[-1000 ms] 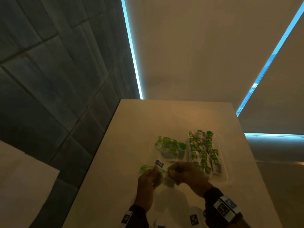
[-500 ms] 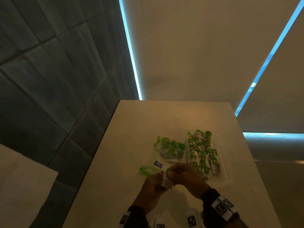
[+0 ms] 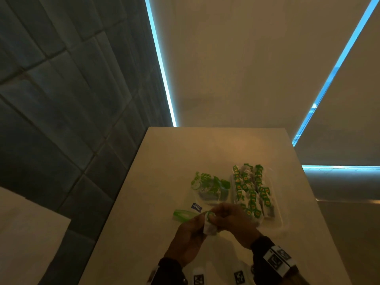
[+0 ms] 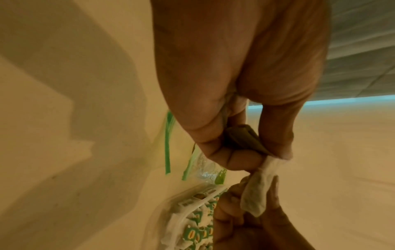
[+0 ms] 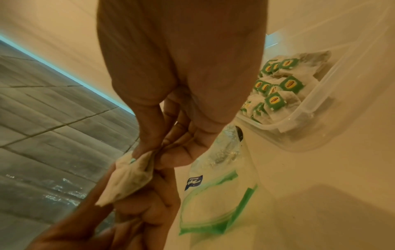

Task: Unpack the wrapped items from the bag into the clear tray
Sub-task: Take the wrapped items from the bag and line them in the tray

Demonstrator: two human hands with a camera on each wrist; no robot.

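Both hands hold one white wrapped tea bag (image 3: pixel 209 225) just above the table, near me. My left hand (image 3: pixel 202 220) pinches its near end, seen close in the left wrist view (image 4: pixel 265 157). My right hand (image 3: pixel 216 218) pinches the tea bag (image 5: pixel 130 175) at its other end (image 5: pixel 149 152). The clear zip bag (image 3: pixel 207 188) with a green seal lies flat beyond the hands, with green-tagged items still inside. The clear tray (image 3: pixel 276 223) on the right holds several tea bags (image 5: pixel 278 94) in rows.
The pale table (image 3: pixel 185 153) runs away from me, its left edge beside a dark tiled floor (image 3: pixel 51 120). The zip bag's open mouth (image 5: pixel 215 194) lies left of the tray's near corner (image 5: pixel 310 135). Bright blue light strips line the floor edges.
Both hands have drawn back from the zip bag's mouth toward me with a tea bag held between them. The zip bag and tray have stayed put.
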